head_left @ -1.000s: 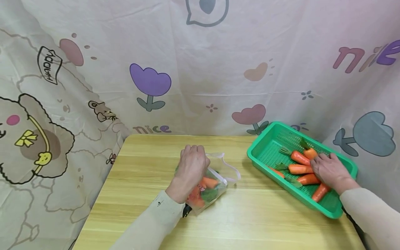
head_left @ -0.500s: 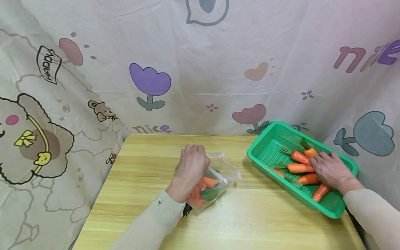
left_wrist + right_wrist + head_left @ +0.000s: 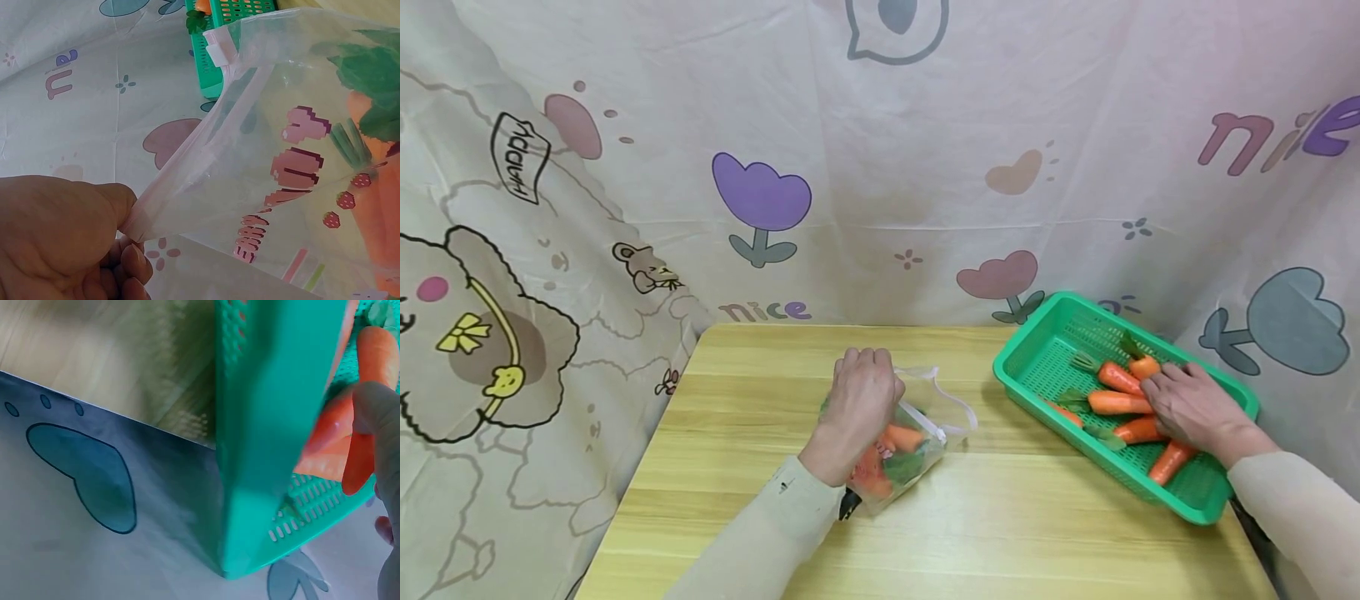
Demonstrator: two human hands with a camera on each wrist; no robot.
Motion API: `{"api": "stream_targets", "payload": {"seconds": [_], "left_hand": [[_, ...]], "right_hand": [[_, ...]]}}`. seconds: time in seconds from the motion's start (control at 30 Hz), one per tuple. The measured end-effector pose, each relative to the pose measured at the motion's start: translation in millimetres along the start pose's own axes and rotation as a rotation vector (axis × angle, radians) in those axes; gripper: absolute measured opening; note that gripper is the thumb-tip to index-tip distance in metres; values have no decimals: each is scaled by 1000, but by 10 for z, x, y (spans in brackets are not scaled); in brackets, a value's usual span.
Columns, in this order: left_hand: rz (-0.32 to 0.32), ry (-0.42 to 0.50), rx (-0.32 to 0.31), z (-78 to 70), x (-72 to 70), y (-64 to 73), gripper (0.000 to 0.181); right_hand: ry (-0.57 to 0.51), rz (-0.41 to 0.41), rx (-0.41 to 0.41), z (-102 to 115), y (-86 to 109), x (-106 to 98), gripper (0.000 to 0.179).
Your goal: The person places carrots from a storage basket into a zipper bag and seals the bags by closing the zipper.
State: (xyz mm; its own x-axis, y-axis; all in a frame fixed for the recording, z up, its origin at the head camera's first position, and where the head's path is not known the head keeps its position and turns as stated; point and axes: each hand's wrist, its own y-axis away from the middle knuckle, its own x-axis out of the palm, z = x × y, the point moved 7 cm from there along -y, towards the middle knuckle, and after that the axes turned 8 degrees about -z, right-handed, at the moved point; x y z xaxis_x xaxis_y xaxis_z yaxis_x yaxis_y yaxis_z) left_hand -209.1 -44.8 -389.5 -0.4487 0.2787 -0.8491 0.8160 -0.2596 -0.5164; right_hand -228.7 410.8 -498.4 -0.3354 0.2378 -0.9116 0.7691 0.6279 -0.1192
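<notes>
Carrot in the green basket, under my right hand.
I seem to grip it, my thumb hiding part; other carrots lie beside it. Left of the basket, my left hand pinches a clear bag on the table.

Table, green basket, bag apparently resting
</notes>
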Motion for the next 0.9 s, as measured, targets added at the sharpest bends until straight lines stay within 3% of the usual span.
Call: {"api": "stream_targets", "payload": {"seconds": [0.23, 0.5, 0.67, 0.9], "left_hand": [[29, 5, -11, 7, 22, -6, 23], [28, 7, -16, 20, 39, -12, 25], [23, 11, -10, 21, 40, -25, 25], [-3, -21, -3, 14, 9, -40, 27]], "right_hand": [[-22, -6, 21, -20, -61, -140, 42], [-20, -36, 51, -64, -152, -284, 29], [-30, -145, 49, -52, -261, -465, 40], [-72, -315, 64, 73, -574, -974, 27]]}}
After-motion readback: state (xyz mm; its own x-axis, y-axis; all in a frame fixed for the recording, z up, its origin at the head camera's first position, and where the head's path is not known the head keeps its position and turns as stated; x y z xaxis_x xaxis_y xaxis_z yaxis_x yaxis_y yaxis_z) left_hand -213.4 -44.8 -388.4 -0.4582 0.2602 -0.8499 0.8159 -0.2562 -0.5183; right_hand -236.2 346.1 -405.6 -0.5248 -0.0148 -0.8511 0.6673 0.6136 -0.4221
